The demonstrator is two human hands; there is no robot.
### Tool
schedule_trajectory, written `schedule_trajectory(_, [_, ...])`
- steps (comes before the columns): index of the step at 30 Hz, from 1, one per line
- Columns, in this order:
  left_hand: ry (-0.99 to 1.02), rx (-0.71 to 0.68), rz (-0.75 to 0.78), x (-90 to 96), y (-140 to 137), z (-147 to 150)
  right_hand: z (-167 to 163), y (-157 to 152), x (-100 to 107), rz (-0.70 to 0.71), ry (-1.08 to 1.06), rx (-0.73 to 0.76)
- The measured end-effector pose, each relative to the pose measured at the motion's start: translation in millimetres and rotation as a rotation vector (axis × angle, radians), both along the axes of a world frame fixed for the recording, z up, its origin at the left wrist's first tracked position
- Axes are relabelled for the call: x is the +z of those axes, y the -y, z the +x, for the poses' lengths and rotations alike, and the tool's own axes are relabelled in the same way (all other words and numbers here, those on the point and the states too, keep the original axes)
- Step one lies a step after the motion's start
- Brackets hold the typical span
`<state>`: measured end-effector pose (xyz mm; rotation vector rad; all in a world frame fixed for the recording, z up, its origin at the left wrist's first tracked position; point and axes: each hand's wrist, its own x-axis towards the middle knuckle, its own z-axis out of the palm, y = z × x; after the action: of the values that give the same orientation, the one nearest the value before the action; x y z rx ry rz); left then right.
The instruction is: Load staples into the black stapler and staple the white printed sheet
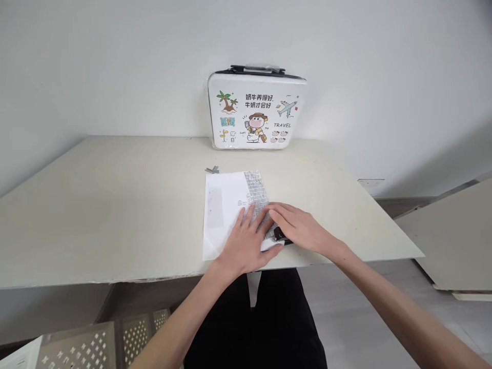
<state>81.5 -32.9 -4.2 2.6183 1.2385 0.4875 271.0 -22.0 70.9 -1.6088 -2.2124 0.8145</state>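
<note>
White printed sheets of paper (223,197) lie near the table's front edge, with a dense grey printed band along their right side. My left hand (246,243) rests flat on the sheets, fingers spread, holding them against the table. At the right edge of the paper, my right hand (298,225) is closed over a dark stapler (279,234). Most of the stapler is hidden under that hand, and its front end meets the paper's edge. A few grey strips that look like staples (212,169) lie just behind the sheets.
A white case (257,110) with cartoon prints and a black handle stands against the wall at the back of the pale table (115,205). Beige perforated baskets (80,348) are below at the left. Another pale furniture piece (453,236) stands at the right.
</note>
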Motion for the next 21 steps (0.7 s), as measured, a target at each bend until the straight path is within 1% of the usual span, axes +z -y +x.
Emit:
schedule_trajectory(7, [-0.007, 0.004, -0.001, 0.0, -0.2, 1.6, 1.0, -1.0, -5.1, 0.038, 0.026, 0.02])
schedule_trajectory(14, [-0.027, 0.01, -0.043, 4.4, 0.6, 2.7, -0.5, -0.9, -5.9, 0.03, 0.045, 0.008])
schedule_trajectory(21, [-0.009, 0.005, -0.005, -0.9, -0.6, 3.4, -2.8, -0.8, -7.7, 0.076, 0.12, 0.012])
